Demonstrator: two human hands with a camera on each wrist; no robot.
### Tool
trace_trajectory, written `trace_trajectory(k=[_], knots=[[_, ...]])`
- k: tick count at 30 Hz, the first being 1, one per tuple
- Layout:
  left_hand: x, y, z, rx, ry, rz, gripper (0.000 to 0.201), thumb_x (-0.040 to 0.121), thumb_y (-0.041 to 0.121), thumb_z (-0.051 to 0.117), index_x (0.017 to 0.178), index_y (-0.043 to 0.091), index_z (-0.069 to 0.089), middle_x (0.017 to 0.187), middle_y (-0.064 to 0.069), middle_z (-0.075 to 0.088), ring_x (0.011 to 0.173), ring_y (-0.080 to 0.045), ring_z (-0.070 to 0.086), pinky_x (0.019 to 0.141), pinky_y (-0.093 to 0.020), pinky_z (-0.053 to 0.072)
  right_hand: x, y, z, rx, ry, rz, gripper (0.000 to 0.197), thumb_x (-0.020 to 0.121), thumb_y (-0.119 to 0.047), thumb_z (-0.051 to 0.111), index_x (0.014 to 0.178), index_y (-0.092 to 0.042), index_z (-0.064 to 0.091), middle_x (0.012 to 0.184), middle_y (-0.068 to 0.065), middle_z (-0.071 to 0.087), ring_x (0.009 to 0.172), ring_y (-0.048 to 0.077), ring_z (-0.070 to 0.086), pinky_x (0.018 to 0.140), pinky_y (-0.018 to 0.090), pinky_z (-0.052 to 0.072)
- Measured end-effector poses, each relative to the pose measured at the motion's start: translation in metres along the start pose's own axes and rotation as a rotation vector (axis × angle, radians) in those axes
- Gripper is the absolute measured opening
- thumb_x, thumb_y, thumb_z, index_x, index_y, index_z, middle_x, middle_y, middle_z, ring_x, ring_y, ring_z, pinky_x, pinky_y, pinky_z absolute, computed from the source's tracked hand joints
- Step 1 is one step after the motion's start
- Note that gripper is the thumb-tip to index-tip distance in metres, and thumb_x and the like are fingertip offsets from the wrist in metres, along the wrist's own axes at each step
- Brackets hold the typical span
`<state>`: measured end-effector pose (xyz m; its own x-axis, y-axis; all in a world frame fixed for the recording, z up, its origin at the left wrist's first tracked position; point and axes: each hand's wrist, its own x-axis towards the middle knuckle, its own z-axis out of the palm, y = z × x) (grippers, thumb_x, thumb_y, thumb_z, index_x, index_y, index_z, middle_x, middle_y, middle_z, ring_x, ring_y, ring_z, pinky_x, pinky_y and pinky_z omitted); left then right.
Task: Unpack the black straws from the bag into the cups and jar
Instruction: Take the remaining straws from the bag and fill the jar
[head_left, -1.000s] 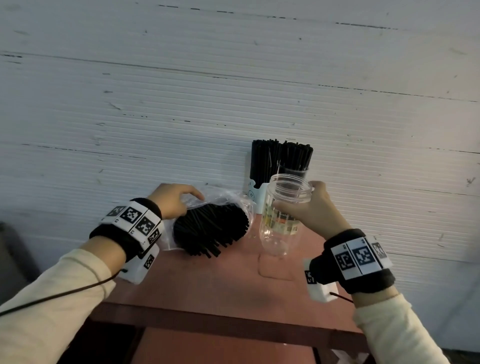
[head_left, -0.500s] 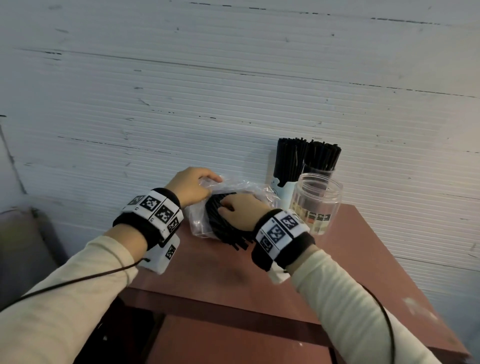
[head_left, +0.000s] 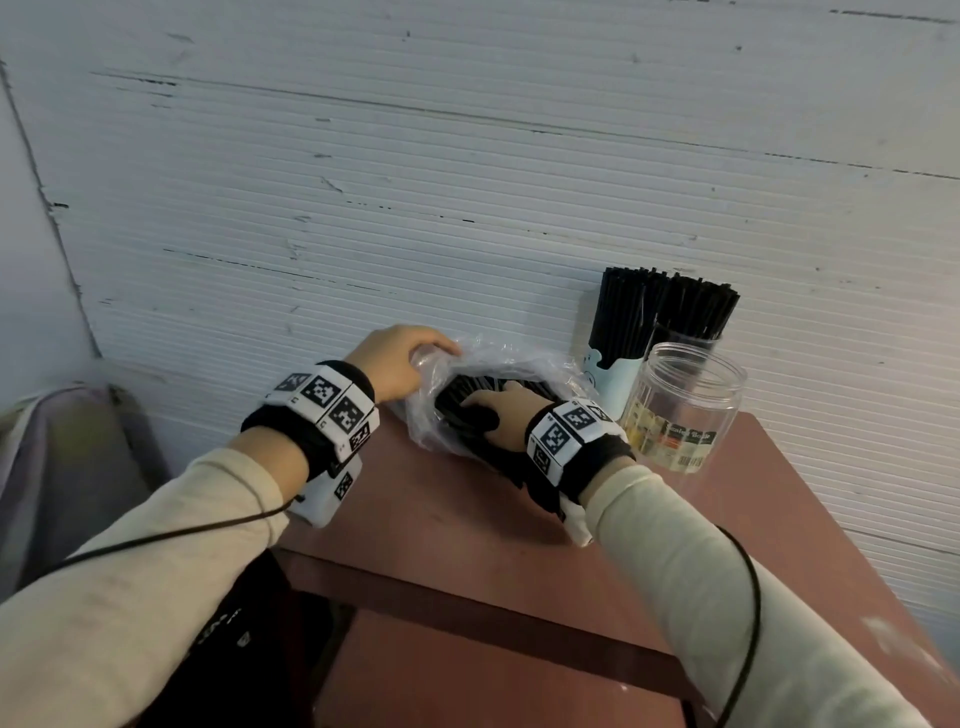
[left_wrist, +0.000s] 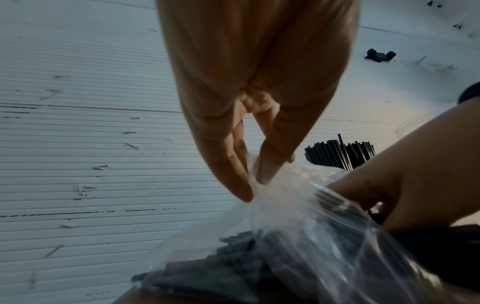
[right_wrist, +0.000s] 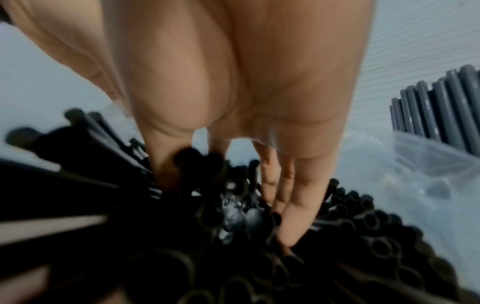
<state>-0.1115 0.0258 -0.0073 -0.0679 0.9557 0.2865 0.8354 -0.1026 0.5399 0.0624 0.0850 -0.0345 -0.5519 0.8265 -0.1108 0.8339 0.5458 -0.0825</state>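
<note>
Black straws (head_left: 467, 410) bundled in clear bag (head_left: 519, 364) on red surface (head_left: 441, 525), bag's edge pinched by left hand (head_left: 389, 358). Right hand (head_left: 506, 415) inside, fingers curled round straws. Just right: empty jar (head_left: 685, 410), straw-filled cups (head_left: 618, 369) behind against white wall (head_left: 467, 182).

Left hand (head_left: 390, 359) pinching; right hand (head_left: 501, 415) seemingly curled.

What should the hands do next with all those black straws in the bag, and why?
Probably the right hand should close round a bunch of straws and pull it out. Its fingers are already pushed in among their ends, the left hand pinches the bag to steady it, and the clear jar stands empty beside it.
</note>
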Motion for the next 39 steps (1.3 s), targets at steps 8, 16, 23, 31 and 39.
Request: trace_trajectory(k=[8,16,23,31,39], knots=[[-0.001,-0.005,0.004,-0.12,-0.018,0.004,0.05,0.087,-0.002,0.051,0.122,0.031,0.064,0.128,-0.002,0.062,0.043,-0.012,0.041,0.04,-0.011,0.032,-0.014,0.011,-0.015,0.227,0.192,-0.079,0.039,0.087,-0.018,0.065,0.124,-0.029,0.06,0.128,-0.002,0.058,0.118,0.019,0.053,0.09,0.02,0.035],[-0.008,0.0,0.003,-0.148,-0.043,0.0,0.051,0.086,0.002,0.059,0.128,0.031,0.059,0.141,-0.002,0.051,0.113,-0.013,0.059,0.083,-0.021,0.044,-0.023,0.029,-0.018,0.408,0.285,-0.102,0.029,0.082,-0.019,0.069,0.106,-0.036,0.067,0.109,-0.012,0.064,0.093,0.005,0.056,0.083,0.021,0.045],[-0.012,0.002,0.009,-0.153,0.003,0.044,0.051,0.08,-0.003,0.064,0.12,0.027,0.062,0.128,-0.007,0.061,0.095,-0.022,0.056,0.077,-0.03,0.049,-0.037,0.039,-0.018,0.474,0.357,-0.135,0.025,0.081,-0.012,0.071,0.099,-0.028,0.072,0.101,-0.007,0.068,0.073,0.002,0.06,0.069,0.011,0.048],[-0.024,0.033,0.029,0.071,0.167,0.321,0.062,0.071,0.024,0.081,0.128,0.025,0.055,0.136,0.0,0.042,0.128,-0.019,0.042,0.107,-0.039,0.037,-0.078,0.054,-0.032,0.528,0.343,-0.144,0.025,0.08,-0.011,0.072,0.098,-0.028,0.073,0.088,-0.014,0.065,0.074,0.004,0.064,0.068,0.013,0.052],[-0.007,0.078,0.065,0.051,-0.159,0.344,0.077,0.064,0.034,0.085,0.13,0.024,0.048,0.122,0.008,0.057,0.109,-0.01,0.055,0.093,-0.027,0.044,-0.122,0.047,-0.049,0.501,0.326,-0.213,0.029,0.078,-0.014,0.073,0.1,-0.032,0.073,0.087,-0.01,0.065,0.069,0.004,0.062,0.061,0.013,0.048]])
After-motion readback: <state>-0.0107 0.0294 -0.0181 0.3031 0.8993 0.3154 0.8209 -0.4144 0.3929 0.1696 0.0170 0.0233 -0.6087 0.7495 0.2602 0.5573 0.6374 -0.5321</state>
